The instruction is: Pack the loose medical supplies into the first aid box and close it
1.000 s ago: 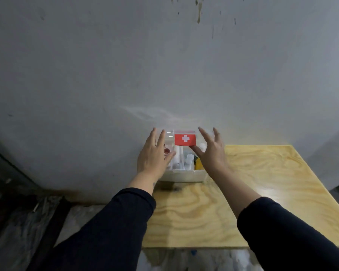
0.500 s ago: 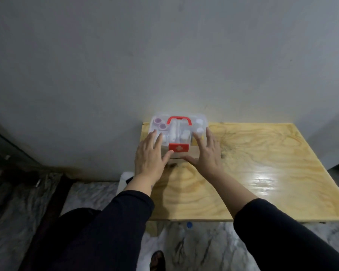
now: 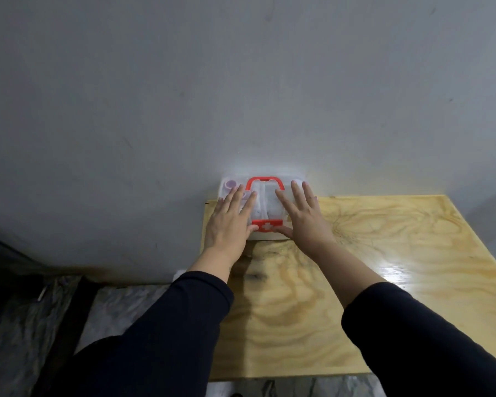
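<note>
Box (image 3: 265, 207) at frame centre, far left corner of table (image 3: 384, 267), lid down. Left hand (image 3: 229, 222) and right hand (image 3: 304, 220) flat on lid, fingers spread, gripping nothing. Press evenly, thumbs snapping red latch (image 3: 267, 225) home.

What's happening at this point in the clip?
A person is pressing both palms flat on the lid of a clear first aid box at the far left corner of a wooden table, against the wall. The left hand and right hand flank the red latch, thumbs beside it. The lid is down, supplies show through it, and the red handle lies flat.
</note>
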### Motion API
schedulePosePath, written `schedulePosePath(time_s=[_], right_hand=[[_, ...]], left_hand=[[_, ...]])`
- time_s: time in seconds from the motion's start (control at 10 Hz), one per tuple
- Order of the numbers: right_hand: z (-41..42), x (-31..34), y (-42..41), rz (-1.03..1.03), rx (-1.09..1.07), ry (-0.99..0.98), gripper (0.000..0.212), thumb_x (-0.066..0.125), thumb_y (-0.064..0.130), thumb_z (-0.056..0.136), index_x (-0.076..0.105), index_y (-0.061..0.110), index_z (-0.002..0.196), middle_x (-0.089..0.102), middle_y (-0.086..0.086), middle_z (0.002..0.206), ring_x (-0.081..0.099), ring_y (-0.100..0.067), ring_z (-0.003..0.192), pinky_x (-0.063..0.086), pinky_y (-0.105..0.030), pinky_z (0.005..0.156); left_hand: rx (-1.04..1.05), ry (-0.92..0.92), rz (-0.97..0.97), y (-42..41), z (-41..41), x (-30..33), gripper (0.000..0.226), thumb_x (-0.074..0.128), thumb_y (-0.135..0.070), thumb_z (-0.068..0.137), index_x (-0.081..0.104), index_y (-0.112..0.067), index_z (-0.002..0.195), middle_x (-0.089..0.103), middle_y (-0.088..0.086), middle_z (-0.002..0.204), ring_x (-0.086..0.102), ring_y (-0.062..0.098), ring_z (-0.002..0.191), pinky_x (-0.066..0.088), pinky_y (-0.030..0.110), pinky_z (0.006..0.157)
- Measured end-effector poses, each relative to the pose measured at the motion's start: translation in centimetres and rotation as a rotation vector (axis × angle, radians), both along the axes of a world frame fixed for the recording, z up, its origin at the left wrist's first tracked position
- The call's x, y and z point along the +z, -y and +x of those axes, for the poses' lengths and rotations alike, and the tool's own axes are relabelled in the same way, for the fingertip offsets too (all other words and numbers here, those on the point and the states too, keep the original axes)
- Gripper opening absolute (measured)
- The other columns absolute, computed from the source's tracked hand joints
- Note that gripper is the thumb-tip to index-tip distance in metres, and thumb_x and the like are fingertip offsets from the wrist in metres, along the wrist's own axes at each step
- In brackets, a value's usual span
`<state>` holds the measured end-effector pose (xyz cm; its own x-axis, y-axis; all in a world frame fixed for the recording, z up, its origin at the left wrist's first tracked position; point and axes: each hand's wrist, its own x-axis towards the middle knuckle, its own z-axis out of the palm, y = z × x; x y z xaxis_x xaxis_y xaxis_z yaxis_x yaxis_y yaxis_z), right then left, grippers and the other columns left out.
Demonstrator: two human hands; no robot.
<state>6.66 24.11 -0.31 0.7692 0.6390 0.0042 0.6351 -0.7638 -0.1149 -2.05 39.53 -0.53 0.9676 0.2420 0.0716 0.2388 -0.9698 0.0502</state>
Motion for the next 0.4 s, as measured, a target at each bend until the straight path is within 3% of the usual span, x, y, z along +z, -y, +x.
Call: schedulePosePath(time_s=[0.2, 0.3, 0.4], right_hand=[[0.7, -0.4, 0.1, -0.014, 0.013, 0.023, 0.083, 0.046, 0.058, 0.086, 0.002, 0.031, 0.151, -0.004, -0.009, 0.162, -0.012, -0.031, 0.148, 0.011, -0.049, 0.122], [0.4, 1.6, -0.4, -0.046, 0.005, -0.059, 0.083, 0.044, 0.062, 0.086, 0.003, 0.031, 0.151, -0.005, -0.008, 0.162, -0.012, -0.030, 0.148, 0.004, -0.050, 0.121], [-0.7, 5.0, 0.6, 0.059, 0.040, -0.144, 0.073, 0.050, 0.053, 0.090, 0.016, 0.032, 0.150, 0.009, 0.000, 0.162, 0.001, -0.021, 0.150, 0.005, -0.047, 0.121]], left_hand=[[0.008, -0.014, 0.029, 0.0, 0.3, -0.5, 0.074, 0.040, -0.045, 0.098, -0.004, -0.026, 0.154, -0.010, 0.005, 0.163, -0.012, 0.023, 0.150, 0.001, 0.036, 0.120], [-0.035, -0.020, -0.060, -1.0, 0.9, 0.7, 0.077, 0.040, -0.047, 0.098, -0.009, -0.026, 0.153, -0.016, 0.002, 0.162, -0.015, 0.020, 0.149, -0.003, 0.036, 0.120], [-0.104, 0.163, -0.082, -1.4, -2.5, -1.2, 0.075, 0.040, -0.045, 0.098, -0.004, -0.021, 0.154, -0.009, 0.003, 0.162, -0.007, 0.021, 0.151, -0.011, 0.034, 0.120]])
